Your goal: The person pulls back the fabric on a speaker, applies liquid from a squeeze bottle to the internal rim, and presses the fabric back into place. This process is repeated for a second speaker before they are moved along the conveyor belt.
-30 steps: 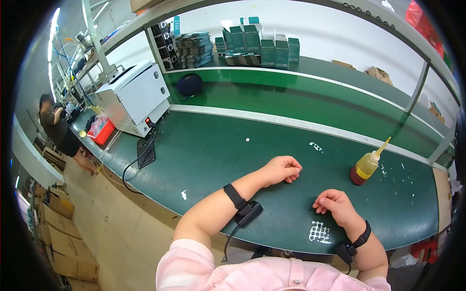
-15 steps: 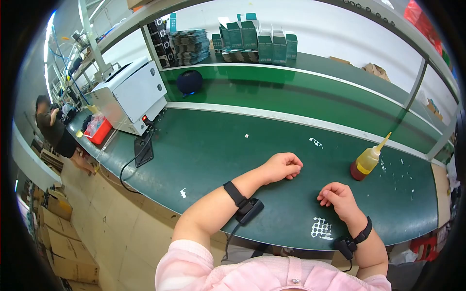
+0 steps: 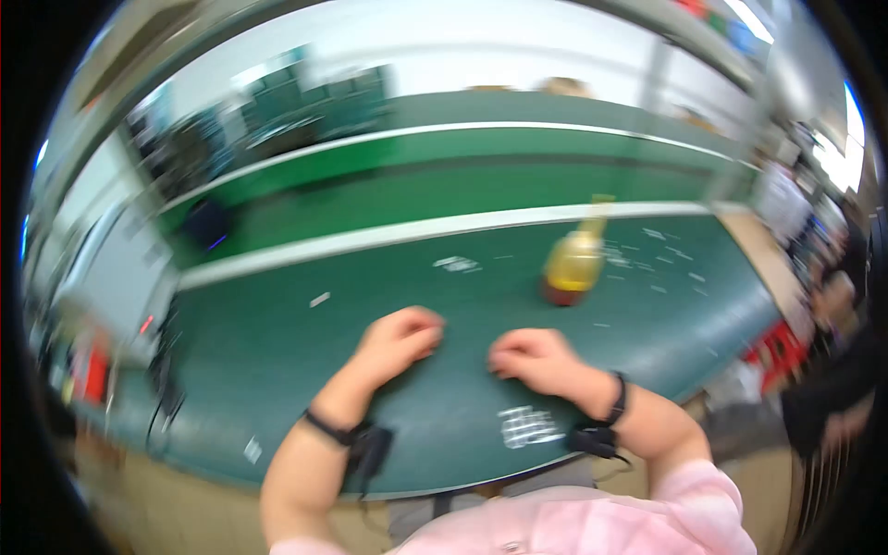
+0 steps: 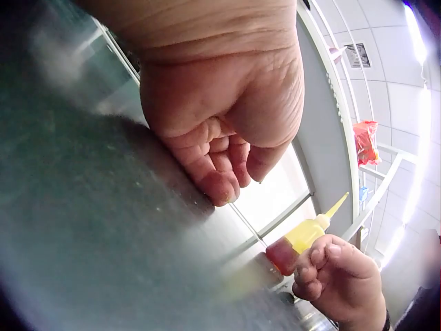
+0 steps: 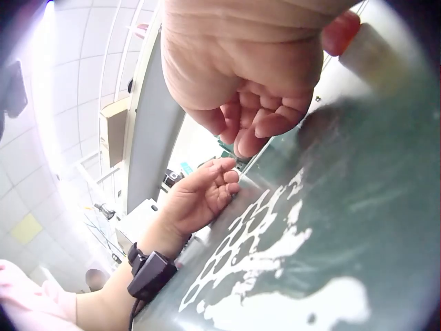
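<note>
My left hand [image 3: 400, 344] rests on the green tabletop [image 3: 277, 370], its fingers loosely curled and holding nothing. To its right, across a short gap, my right hand [image 3: 541, 359] lies in the same loose curl. Both palms show bare in the wrist views, where the left hand's fingertips [image 4: 222, 196] are right at the table surface. A squeeze bottle [image 3: 573, 268] with a yellow nozzle and dark red liquid stands upright beyond the right hand. Near that hand's wrist is a white, hole-patterned patch [image 3: 529, 427] on the tabletop.
A white machine [image 3: 120, 277] stands at the left end of the bench, with a dark round object [image 3: 205, 224] beside it. Green boxes [image 3: 356, 97] line the back shelf. More white marks [image 3: 458, 265] dot the tabletop. People and a red stool [image 3: 777, 356] are at the right.
The head view has swung to the right and blurred, so the bench has shifted left and people appear at the right. Both hands keep their loose curl, empty.
</note>
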Action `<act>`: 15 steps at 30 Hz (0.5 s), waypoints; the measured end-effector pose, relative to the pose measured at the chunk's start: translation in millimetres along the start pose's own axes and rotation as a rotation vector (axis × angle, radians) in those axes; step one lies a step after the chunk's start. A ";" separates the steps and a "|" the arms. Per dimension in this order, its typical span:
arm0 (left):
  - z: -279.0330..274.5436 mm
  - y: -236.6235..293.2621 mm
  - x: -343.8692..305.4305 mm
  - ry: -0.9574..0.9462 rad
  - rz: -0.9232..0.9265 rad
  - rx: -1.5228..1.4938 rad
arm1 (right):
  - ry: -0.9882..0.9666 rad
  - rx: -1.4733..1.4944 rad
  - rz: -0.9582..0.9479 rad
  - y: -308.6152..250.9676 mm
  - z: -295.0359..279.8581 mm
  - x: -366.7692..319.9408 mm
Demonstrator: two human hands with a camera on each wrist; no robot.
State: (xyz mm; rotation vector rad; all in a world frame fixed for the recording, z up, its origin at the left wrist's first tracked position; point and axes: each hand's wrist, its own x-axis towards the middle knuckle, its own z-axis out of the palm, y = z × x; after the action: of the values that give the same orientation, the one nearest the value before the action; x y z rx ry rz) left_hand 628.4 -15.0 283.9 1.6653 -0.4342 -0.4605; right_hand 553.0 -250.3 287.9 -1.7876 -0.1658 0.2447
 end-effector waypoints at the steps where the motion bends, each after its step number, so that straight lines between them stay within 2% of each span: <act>1: 2.0 2.0 0.5 0.010 -0.007 -0.019 | -0.004 -0.071 -0.053 6.0 -1.9 1.3; 2: 1.3 0.4 0.0 0.024 -0.004 -0.014 | -0.016 0.017 -0.077 12.1 -1.2 3.9; 6: 5.6 9.5 -2.1 0.079 -0.084 -0.006 | 0.016 -0.122 -0.190 2.3 -5.6 -2.6; 15: 5.7 8.2 -2.3 0.094 -0.093 -0.015 | 0.070 -0.136 -0.260 3.2 -2.5 -3.3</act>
State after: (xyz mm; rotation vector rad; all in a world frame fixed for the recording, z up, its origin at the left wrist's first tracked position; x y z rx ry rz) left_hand 623.3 -19.7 291.4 1.6904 -0.2836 -0.4508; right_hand 550.4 -254.2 285.6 -1.8838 -0.3687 -0.0160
